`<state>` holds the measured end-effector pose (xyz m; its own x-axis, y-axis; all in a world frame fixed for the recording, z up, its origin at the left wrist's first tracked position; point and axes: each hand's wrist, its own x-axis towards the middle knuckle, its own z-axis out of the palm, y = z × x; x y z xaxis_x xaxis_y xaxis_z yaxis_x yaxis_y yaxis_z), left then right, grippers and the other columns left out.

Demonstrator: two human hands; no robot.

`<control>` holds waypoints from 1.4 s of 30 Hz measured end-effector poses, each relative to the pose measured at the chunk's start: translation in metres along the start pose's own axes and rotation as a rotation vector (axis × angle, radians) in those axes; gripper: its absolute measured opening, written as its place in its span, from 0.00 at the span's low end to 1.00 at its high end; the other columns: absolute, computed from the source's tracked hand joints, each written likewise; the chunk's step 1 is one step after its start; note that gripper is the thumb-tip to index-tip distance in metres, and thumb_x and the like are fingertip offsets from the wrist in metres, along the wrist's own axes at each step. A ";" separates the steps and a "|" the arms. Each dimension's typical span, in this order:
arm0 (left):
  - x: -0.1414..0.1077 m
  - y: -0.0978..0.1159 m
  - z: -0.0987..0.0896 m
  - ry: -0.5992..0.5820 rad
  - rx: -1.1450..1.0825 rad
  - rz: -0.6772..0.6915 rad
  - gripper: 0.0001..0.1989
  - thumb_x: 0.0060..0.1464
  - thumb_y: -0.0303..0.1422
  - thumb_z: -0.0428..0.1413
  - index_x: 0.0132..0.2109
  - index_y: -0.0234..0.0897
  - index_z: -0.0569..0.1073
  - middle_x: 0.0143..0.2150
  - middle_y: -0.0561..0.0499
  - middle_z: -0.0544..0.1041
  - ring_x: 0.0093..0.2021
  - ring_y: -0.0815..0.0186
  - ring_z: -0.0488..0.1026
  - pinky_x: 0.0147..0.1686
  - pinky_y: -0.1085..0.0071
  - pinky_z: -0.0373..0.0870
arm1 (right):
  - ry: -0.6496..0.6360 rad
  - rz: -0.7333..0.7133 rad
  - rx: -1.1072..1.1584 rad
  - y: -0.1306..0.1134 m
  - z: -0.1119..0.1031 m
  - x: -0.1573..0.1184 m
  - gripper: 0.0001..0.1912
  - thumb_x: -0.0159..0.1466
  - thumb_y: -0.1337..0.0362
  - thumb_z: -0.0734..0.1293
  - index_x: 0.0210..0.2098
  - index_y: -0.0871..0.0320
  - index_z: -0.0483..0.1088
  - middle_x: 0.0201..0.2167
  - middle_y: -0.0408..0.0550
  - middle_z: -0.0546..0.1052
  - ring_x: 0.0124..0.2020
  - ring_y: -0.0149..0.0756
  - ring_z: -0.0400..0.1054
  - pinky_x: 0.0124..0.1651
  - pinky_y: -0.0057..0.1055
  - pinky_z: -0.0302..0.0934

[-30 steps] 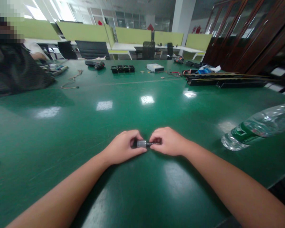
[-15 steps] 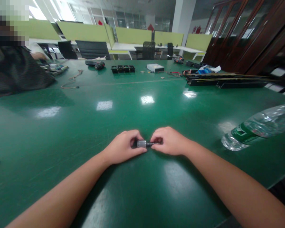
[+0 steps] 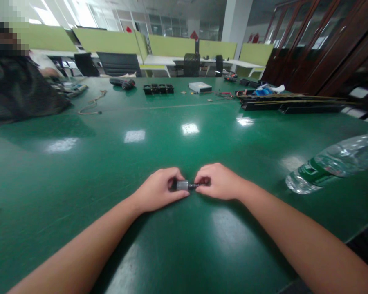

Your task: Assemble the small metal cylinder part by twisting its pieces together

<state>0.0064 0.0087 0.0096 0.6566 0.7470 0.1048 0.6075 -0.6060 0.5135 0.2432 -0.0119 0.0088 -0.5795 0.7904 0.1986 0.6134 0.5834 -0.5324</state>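
Note:
A small grey cylindrical part (image 3: 182,185) with a thin dark shaft (image 3: 194,185) lies level just above the green table (image 3: 184,151). My left hand (image 3: 164,190) is closed around the grey body, thumb and fingers on either side of it. From the right, my right hand (image 3: 217,181) pinches the far end of the dark shaft between thumb and fingertips. The shaft's tip is partly hidden by those fingers. A narrow gap separates the two hands.
A clear bottle with a green label (image 3: 320,171) lies at the right. Black fans (image 3: 158,89), a white box (image 3: 200,87) and black rails (image 3: 263,105) sit along the far side. A cable (image 3: 92,104) and a person's dark sleeve (image 3: 21,90) are at the left.

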 end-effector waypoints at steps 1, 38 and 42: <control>0.000 0.000 0.000 -0.001 0.002 -0.001 0.13 0.52 0.43 0.62 0.37 0.37 0.74 0.28 0.56 0.72 0.28 0.68 0.67 0.29 0.73 0.59 | 0.000 0.001 0.001 0.000 0.000 0.000 0.05 0.57 0.68 0.71 0.34 0.60 0.78 0.29 0.44 0.76 0.29 0.29 0.67 0.34 0.25 0.57; 0.000 0.000 0.000 0.019 -0.022 -0.030 0.14 0.52 0.44 0.62 0.36 0.37 0.73 0.26 0.56 0.70 0.27 0.68 0.66 0.27 0.74 0.58 | -0.074 0.133 0.117 0.023 -0.019 -0.006 0.06 0.54 0.67 0.74 0.33 0.59 0.80 0.29 0.43 0.78 0.29 0.28 0.69 0.32 0.24 0.60; 0.000 -0.002 0.001 0.022 -0.032 -0.028 0.14 0.52 0.44 0.62 0.36 0.37 0.72 0.27 0.56 0.69 0.27 0.68 0.65 0.27 0.74 0.59 | -0.061 0.112 0.121 0.021 -0.017 -0.005 0.06 0.55 0.67 0.74 0.33 0.60 0.80 0.29 0.44 0.78 0.28 0.28 0.69 0.32 0.24 0.60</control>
<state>0.0055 0.0093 0.0082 0.6292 0.7697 0.1081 0.6107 -0.5756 0.5438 0.2688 -0.0004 0.0105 -0.5450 0.8342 0.0843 0.6090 0.4630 -0.6441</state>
